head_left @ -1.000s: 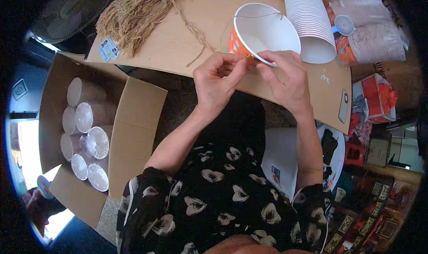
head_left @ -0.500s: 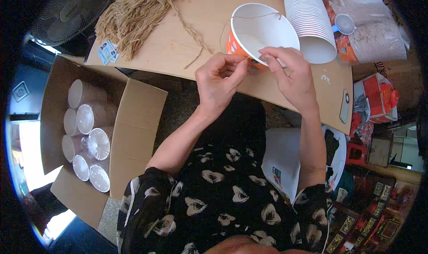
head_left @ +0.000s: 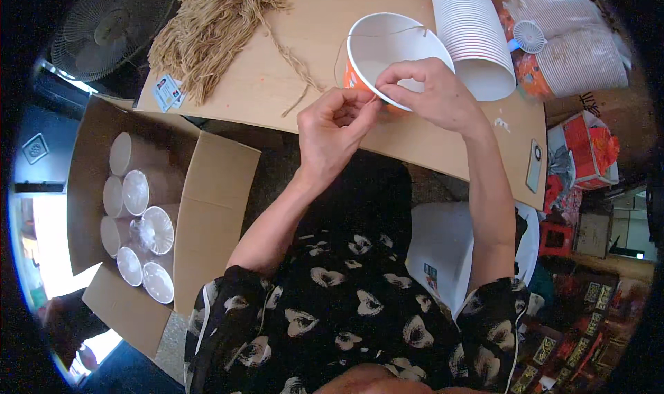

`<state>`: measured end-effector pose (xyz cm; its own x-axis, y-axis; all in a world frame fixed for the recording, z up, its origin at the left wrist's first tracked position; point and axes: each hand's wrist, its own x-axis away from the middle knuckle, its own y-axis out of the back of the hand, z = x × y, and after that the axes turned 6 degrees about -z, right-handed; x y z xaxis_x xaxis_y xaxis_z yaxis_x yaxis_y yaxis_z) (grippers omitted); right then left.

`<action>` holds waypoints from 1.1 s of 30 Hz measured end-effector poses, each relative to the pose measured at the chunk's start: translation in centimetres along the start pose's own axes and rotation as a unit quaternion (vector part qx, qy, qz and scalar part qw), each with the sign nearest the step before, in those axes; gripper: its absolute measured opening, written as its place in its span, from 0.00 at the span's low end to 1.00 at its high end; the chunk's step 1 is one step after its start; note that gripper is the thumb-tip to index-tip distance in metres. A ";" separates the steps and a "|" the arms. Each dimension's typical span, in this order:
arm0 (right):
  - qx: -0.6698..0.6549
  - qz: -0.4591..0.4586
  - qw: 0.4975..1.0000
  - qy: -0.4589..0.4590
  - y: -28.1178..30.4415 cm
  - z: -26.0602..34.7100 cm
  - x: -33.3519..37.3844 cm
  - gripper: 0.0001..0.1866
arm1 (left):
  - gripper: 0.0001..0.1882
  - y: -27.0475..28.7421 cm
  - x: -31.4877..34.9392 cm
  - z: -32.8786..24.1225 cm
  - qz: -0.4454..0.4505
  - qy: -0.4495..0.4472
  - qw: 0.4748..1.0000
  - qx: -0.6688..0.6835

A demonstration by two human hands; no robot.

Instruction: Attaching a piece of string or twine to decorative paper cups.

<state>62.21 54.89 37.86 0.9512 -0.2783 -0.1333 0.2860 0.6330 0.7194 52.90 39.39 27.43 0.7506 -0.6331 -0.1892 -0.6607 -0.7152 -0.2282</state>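
Observation:
A white paper bucket [head_left: 425,48] with an orange outside stands tilted on the wooden table in front of me. A thin twine [head_left: 387,34] crosses its mouth from the far rim and loops down outside its left side. My left hand [head_left: 330,127] pinches the twine's end against the near rim, thumb and forefinger together. My right hand [head_left: 443,96] reaches over the near rim, its fingers curled inside the mouth. Whatever those fingertips hold is too small to make out. Right of the bucket lies a long stack of nested white paper buckets [head_left: 477,38].
A bundle of brown twine [head_left: 214,41] lies on the table [head_left: 318,20] at far left, beside small cards [head_left: 167,93]. A phone [head_left: 534,166] rests at the right edge. Left of me, an open carton [head_left: 214,214] holds wrapped cup stacks. Wrapped stacks [head_left: 581,58] and a small fan [head_left: 530,37] stand at far right.
My right hand has moved left and over the near rim, its fingers now dipping into the bucket. My left hand stays pinched at the rim. The whole view has shifted slightly.

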 end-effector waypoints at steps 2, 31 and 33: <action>0.023 -0.034 0.999 -0.017 -0.4 0.3 0.1 0.09 | 0.09 0.9 -0.1 -1.2 0.020 -0.032 0.997 -0.070; 0.013 -0.438 0.881 0.178 -2.3 -0.3 1.4 0.06 | 0.09 -1.3 -12.1 -9.5 0.282 0.093 0.953 -0.053; 0.021 -0.445 0.875 0.187 -1.8 -0.4 1.0 0.06 | 0.09 -1.4 -11.9 -9.5 0.294 0.088 0.948 -0.085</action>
<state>62.72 53.74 36.12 0.3264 -0.3864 -0.8627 0.9365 0.2563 0.2395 44.80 45.04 39.11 0.2489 -0.9659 -0.0708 -0.9675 -0.2513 0.0278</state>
